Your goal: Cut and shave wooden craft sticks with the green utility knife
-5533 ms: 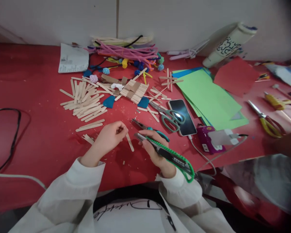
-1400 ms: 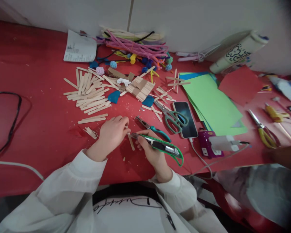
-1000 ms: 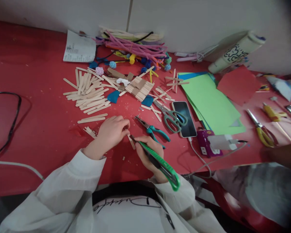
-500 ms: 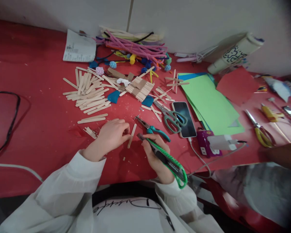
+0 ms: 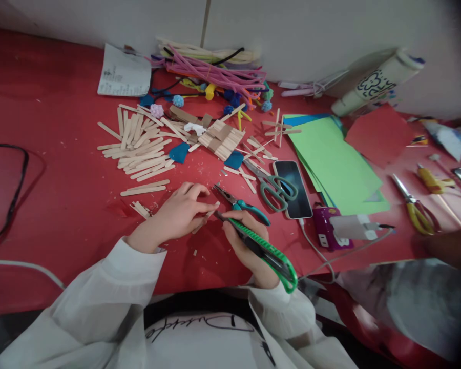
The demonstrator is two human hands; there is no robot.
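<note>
Pinched between the thumb and fingers of my left hand (image 5: 180, 212) is a short wooden craft stick (image 5: 208, 217), low over the red table. My right hand (image 5: 248, 241) grips a green utility knife (image 5: 267, 251), its tip pointing at the stick and very close to it; I cannot tell whether they touch. Teal-handled pliers (image 5: 244, 205) lie open just beyond my hands. Left of my left hand are small cut stick pieces (image 5: 140, 209). A pile of craft sticks (image 5: 142, 146) spreads farther back, beside a glued stick panel (image 5: 223, 139).
Grey-green scissors (image 5: 274, 189) overlap a phone (image 5: 294, 189) on a charging cable. Green paper sheets (image 5: 338, 164) lie to the right, near yellow-and-red-handled pliers (image 5: 417, 210). Pink pipe cleaners (image 5: 215, 72) are heaped by the wall. Another person's arm (image 5: 449, 251) rests at the right edge.
My left hand has taken hold of the craft stick that lay on the table and tilted it. My right hand, with the utility knife, has shifted slightly left.
</note>
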